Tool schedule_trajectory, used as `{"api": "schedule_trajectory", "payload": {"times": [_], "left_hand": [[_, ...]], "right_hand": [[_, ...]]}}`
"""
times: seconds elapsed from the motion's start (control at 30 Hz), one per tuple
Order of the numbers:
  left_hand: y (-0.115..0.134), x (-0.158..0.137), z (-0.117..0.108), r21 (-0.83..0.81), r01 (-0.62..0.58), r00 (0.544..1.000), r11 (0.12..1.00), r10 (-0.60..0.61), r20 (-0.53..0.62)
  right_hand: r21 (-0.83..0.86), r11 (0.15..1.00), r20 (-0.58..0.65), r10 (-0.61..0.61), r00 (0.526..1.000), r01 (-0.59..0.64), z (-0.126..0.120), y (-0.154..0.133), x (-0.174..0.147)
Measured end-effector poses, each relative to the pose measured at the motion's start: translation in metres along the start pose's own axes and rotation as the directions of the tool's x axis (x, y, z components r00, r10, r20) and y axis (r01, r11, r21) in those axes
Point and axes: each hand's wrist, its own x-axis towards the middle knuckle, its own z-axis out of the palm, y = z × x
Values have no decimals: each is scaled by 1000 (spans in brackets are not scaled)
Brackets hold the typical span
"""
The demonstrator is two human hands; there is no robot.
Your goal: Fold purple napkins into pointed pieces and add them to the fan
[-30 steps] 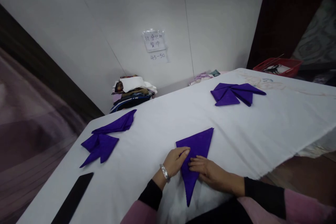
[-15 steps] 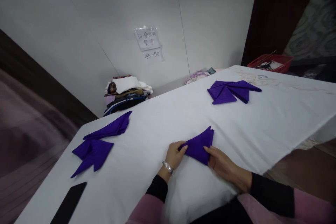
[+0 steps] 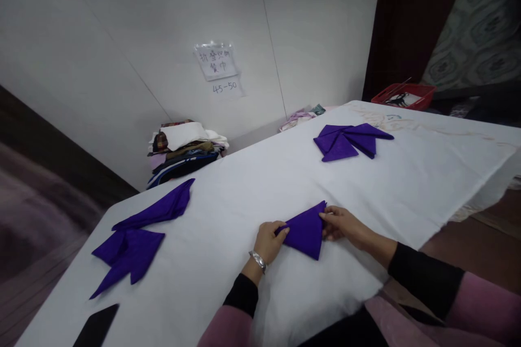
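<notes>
A purple napkin (image 3: pixel 306 232), folded into a fan-like triangle, lies between my hands over the white tablecloth. Its narrow end is pinched between the thumb and fingers of my left hand (image 3: pixel 268 242), which has a silver bracelet at the wrist. At the wide right edge, near the upper corner, my right hand (image 3: pixel 342 224) grips the cloth between thumb and fingers. The inner layers of the fold are hidden.
Folded purple napkins lie at the left (image 3: pixel 132 255) and at the back right (image 3: pixel 350 141). A black flat object (image 3: pixel 96 326) is at the lower left. Stacked clothes (image 3: pixel 185 146) stand by the wall, below a paper sign (image 3: pixel 216 62). A red basket (image 3: pixel 423 98) sits at the far right.
My right hand has moved up along the napkin's right edge, from the lower part to near the upper corner. My left hand keeps its pinch. The view has shifted slightly.
</notes>
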Motion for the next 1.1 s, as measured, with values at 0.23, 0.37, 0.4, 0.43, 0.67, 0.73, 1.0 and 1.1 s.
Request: {"api": "schedule_trajectory", "payload": {"times": [0.23, 0.37, 0.4, 0.43, 0.67, 0.73, 1.0, 1.1], "left_hand": [[2, 5, 0, 37, -12, 1000, 999, 10, 29], [2, 5, 2, 44, 2, 1000, 999, -2, 5], [1, 5, 2, 44, 9, 1000, 999, -9, 2], [1, 5, 3, 43, 13, 1000, 999, -13, 2], [-5, 1, 6, -18, 29, 999, 999, -30, -35], [-8, 0, 8, -42, 43, 998, 998, -45, -49], [-15, -1, 10, -79, 23, 997, 997, -29, -78], [-15, -2, 10, -79, 18, 995, 997, -25, -95]], "right_hand": [[-127, 991, -66, -39, 997, 30, -14, -5, 13], [-196, 980, -77, -48, 996, 32, -28, -6, 14], [-198, 980, -58, -43, 997, 31, -32, -5, 14], [-199, 980, -39, -36, 999, 28, -35, -5, 15], [-219, 976, -10, -12, 1000, 9, -43, -8, 28], [-239, 971, -16, -8, 1000, 4, -43, -12, 32], [-251, 968, 4, 3, 1000, -2, -47, -24, 43], [-260, 965, 40, -19, 999, 29, -49, -26, 44]]}}
